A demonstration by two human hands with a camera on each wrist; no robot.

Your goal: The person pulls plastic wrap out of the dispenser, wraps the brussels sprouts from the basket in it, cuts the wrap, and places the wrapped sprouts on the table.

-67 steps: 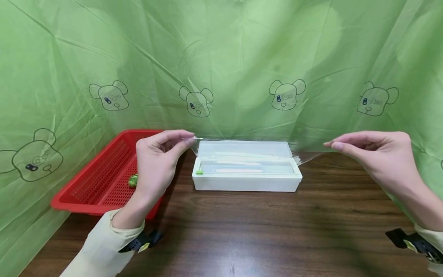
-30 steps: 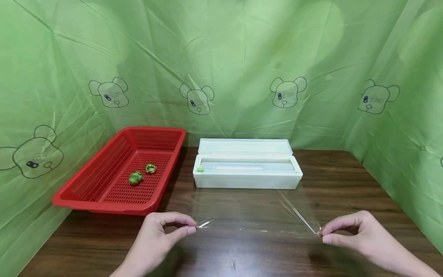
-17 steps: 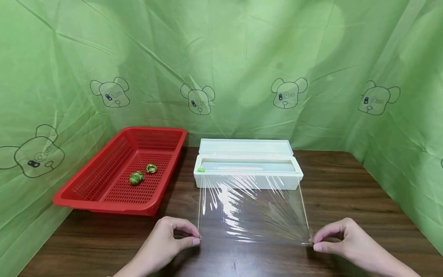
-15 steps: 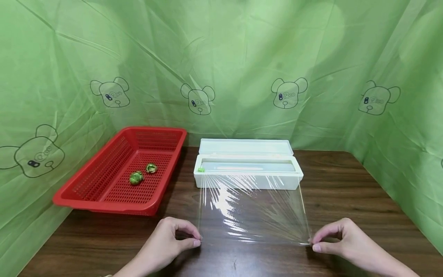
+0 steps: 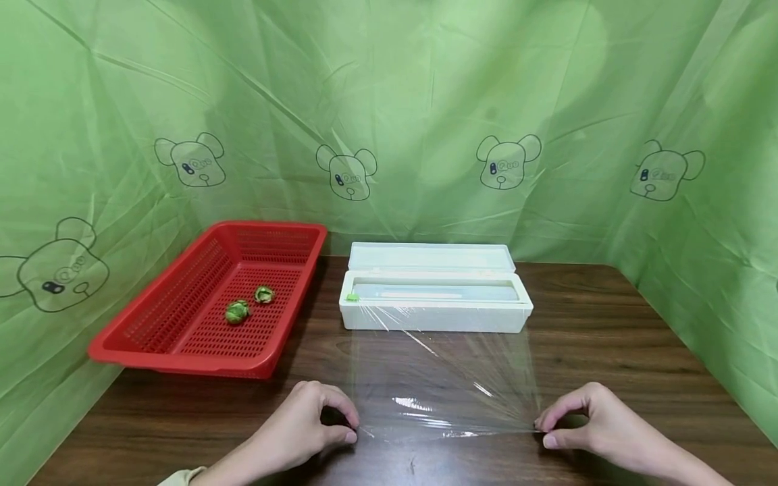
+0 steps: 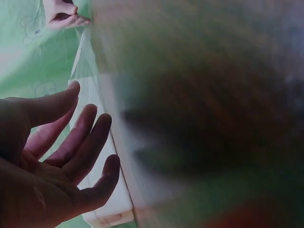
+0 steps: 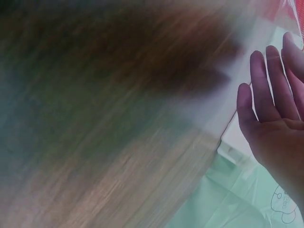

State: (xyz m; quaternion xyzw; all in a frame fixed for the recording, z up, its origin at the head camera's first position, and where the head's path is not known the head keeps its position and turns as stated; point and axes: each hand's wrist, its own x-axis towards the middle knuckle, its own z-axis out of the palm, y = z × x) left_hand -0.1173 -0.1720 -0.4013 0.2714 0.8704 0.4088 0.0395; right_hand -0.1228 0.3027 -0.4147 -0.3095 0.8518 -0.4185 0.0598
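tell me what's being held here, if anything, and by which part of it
Clear plastic film: the left hand pinches its near left corner, the right hand its near right corner.

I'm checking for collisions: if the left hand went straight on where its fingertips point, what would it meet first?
The left hand pinches the clear film, so that comes first; beyond, along the film's near edge, it would probably meet the right hand, though depth is hard to judge.
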